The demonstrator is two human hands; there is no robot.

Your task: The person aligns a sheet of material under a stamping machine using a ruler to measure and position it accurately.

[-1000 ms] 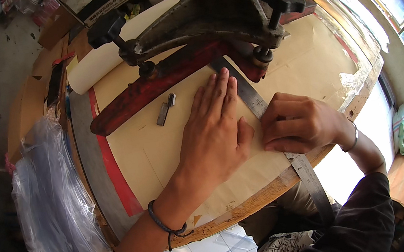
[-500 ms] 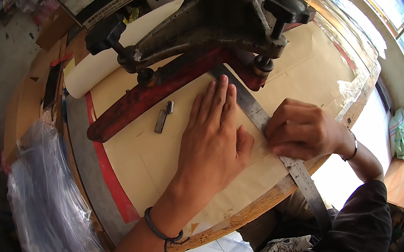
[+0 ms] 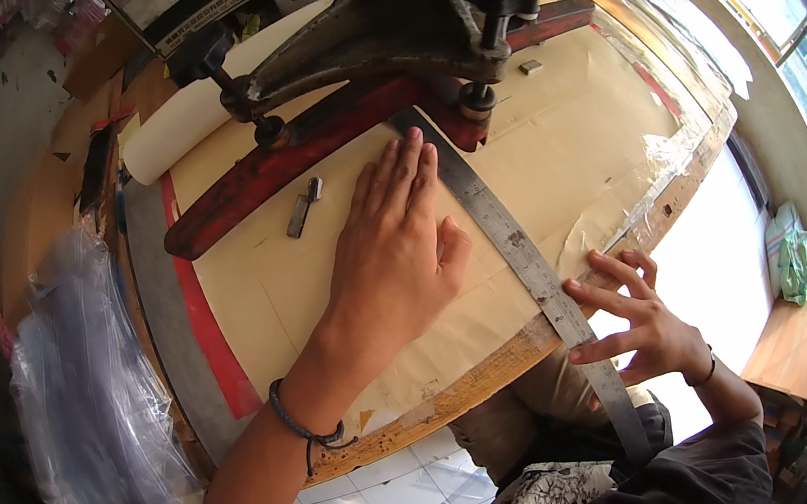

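Ruler (image 3: 511,237) partly past table edge (image 3: 517,357) — left hand (image 3: 388,249) alongside; open paper (image 3: 561,142) rightward

Metal frame (image 3: 358,41) beyond left hand (image 3: 389,254) running off top edge; left hand hiding paper (image 3: 296,275); right hand (image 3: 657,330) partly covering ruler (image 3: 510,239).

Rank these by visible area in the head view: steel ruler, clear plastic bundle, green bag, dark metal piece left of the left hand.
1. Clear plastic bundle
2. Steel ruler, though longest
3. Green bag
4. Dark metal piece

Close downward fisheye view from head height
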